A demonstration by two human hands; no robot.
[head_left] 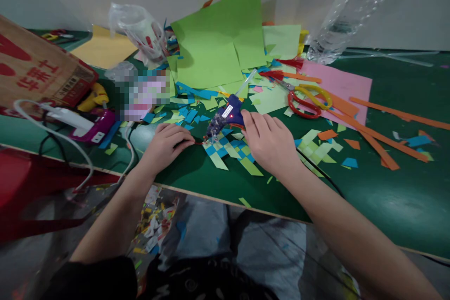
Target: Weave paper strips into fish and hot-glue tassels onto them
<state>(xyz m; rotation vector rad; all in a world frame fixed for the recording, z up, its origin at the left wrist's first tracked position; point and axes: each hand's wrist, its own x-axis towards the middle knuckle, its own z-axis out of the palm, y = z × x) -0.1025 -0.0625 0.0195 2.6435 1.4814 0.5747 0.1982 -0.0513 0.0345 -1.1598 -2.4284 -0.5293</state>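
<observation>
In the head view, near the tabletop's front edge, the right hand grips a blue glue gun over a woven blue-and-green paper piece; the left hand pinches a thin red strand.

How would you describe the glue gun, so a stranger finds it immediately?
On the green table, in front of the large green sheet, find the right hand. It holds the glue gun: dark-blue body, white label, small red light, unlike the flat paper scraps around it.
</observation>
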